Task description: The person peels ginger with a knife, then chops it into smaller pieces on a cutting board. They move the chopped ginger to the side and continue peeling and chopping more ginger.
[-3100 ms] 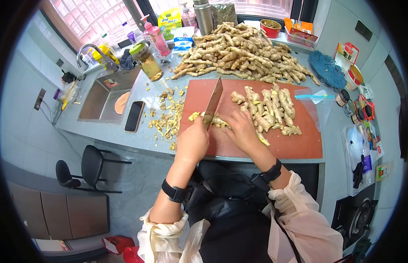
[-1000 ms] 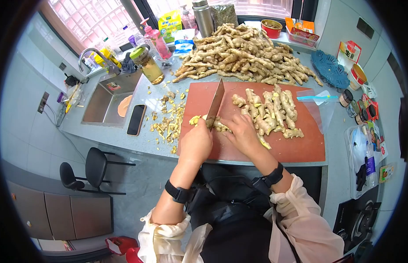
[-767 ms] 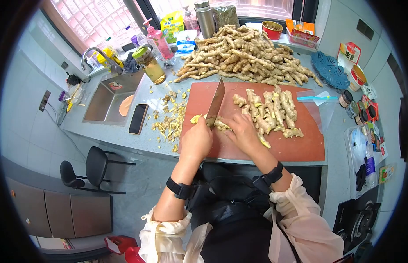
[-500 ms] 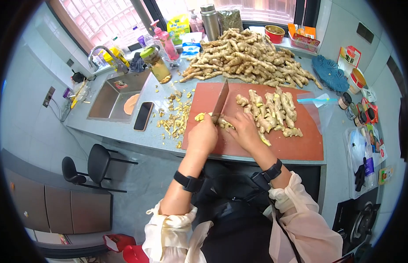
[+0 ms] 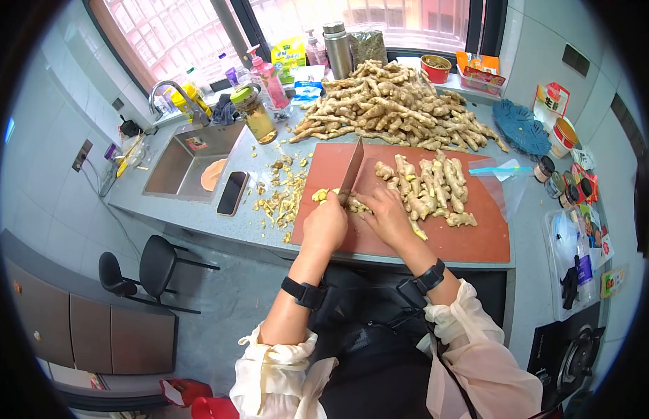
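Note:
My left hand (image 5: pixel 326 222) is closed round the handle of a cleaver (image 5: pixel 352 171), whose broad blade stands upright over the red-brown cutting board (image 5: pixel 436 244). On the right of the blade, my right hand (image 5: pixel 387 215) has its fingers curled down on a piece of ginger (image 5: pixel 355 204), which they partly cover. Small yellow cut bits of ginger (image 5: pixel 320 195) lie to the left of the blade. Beside my right hand, several knobbly ginger roots (image 5: pixel 436 183) rest on the board. The blade's lower edge is partly hidden by my hands.
A big heap of ginger (image 5: pixel 394 105) is piled behind the board. Ginger scraps (image 5: pixel 281 197) and a phone (image 5: pixel 233 193) lie to the left, near the sink (image 5: pixel 164 183). A plastic bag (image 5: pixel 502 183) overlaps the board's right side. A green-lidded jar (image 5: pixel 256 119) stands behind the phone.
The whole view has shifted slightly, with the counter sitting lower. My hands keep their places at the cleaver and ginger; the blade is still upright.

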Action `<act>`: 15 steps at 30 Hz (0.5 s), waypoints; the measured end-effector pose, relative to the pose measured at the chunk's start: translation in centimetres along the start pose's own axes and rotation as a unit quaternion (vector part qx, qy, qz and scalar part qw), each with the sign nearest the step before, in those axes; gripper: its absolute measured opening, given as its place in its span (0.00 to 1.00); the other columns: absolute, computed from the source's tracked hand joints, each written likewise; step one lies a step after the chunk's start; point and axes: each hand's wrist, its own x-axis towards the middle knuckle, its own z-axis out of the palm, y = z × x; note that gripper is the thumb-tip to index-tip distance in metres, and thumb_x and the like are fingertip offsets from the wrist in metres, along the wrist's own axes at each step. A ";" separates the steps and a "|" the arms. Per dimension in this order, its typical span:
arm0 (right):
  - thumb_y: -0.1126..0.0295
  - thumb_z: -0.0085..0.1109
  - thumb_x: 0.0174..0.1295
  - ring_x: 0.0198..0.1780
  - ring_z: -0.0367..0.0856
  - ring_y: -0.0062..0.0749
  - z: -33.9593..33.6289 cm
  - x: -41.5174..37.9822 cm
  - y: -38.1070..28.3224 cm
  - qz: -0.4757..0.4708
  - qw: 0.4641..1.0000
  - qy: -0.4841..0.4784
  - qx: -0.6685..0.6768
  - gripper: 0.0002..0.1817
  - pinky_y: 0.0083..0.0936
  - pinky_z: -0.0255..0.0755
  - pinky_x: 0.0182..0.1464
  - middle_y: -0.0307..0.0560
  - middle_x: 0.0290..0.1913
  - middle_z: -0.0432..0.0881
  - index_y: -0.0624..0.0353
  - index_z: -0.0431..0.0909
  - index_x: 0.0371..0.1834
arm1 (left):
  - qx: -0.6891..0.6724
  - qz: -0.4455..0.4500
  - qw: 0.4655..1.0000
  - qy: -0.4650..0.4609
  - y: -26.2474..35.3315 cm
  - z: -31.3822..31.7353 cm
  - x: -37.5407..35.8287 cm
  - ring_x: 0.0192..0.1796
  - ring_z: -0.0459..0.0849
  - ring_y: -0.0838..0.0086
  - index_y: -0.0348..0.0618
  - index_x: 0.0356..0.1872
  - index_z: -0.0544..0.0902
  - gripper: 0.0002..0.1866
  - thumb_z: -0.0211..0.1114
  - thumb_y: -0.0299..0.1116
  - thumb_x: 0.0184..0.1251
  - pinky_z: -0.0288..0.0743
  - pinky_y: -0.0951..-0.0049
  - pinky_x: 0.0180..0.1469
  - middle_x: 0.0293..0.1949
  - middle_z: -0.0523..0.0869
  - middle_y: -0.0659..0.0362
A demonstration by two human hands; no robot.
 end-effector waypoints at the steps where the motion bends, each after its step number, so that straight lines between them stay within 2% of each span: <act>1: 0.73 0.70 0.52 0.52 0.76 0.46 0.0 0.1 0.0 -0.001 1.000 0.000 0.000 0.23 0.40 0.66 0.57 0.48 0.42 0.76 0.54 0.85 0.55 | 0.000 -0.001 1.000 0.001 -0.1 -0.2 0.1 0.41 0.89 0.44 0.36 0.51 0.75 0.13 0.52 0.33 0.73 0.81 0.45 0.45 0.37 0.89 0.39; 9: 0.72 0.70 0.54 0.53 0.75 0.47 -0.4 0.0 -0.2 0.003 1.000 -0.007 0.004 0.22 0.40 0.66 0.58 0.49 0.42 0.76 0.54 0.85 0.55 | -0.013 -0.010 1.000 -0.013 0.7 0.4 1.8 0.48 0.88 0.43 0.35 0.49 0.76 0.12 0.53 0.32 0.72 0.81 0.46 0.50 0.41 0.88 0.36; 15: 0.71 0.70 0.55 0.51 0.75 0.47 -0.3 -0.1 -0.2 -0.001 1.000 0.002 -0.013 0.23 0.40 0.66 0.58 0.48 0.41 0.76 0.52 0.84 0.57 | -0.001 -0.004 1.000 -0.015 -0.1 0.1 2.5 0.48 0.88 0.43 0.36 0.49 0.76 0.13 0.52 0.32 0.72 0.80 0.45 0.51 0.42 0.88 0.36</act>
